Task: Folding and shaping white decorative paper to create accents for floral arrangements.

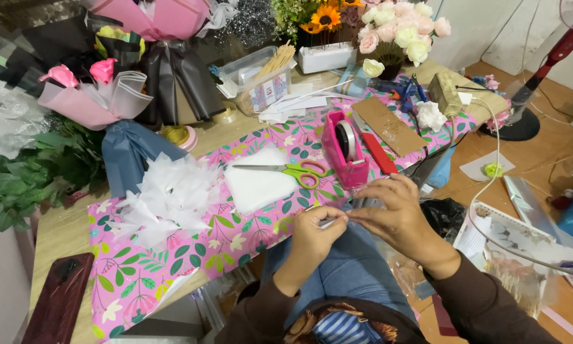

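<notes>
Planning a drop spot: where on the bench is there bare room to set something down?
Free: floral paper between the white tissue flower and the left hand; also bare wood beside the dark phone. Crowded: the back edge around the bouquets, clear box, scissors and pink tape dispenser.

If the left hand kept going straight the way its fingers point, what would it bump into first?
The left hand points rightward at the right hand, and their fingertips nearly meet over a small strip, so it would likely meet those fingers first.
</notes>
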